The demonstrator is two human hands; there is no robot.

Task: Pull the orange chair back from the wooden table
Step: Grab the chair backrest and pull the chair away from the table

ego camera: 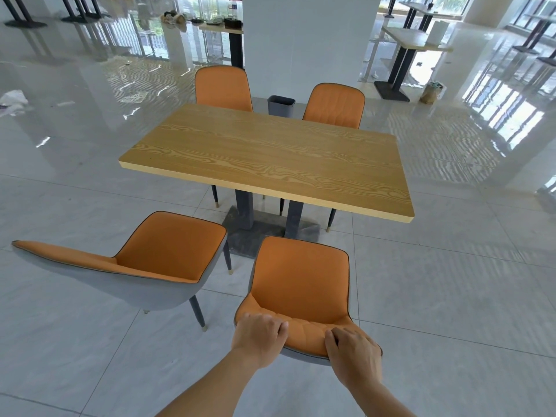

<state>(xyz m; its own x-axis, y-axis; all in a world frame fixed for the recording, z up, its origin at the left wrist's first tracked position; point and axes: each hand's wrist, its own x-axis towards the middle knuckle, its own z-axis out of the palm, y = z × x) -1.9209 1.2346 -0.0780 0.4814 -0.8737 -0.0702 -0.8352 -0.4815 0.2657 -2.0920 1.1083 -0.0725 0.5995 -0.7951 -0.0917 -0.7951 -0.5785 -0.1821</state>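
Right now, near the wooden tabletop (264, 158), the orange chair (301, 275) sits with its seat out in the open, and the left grip (260, 335) and right grip (353, 353) both clutch its back, so this looks like the pulling step, needing a straight, even tug.

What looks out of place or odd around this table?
The near-left chair sits askew, turned sideways rather than facing the wooden table, unlike the orange chair that the left hand and right hand grip by its backrest. Crumpled white litter lies on the floor at far left.
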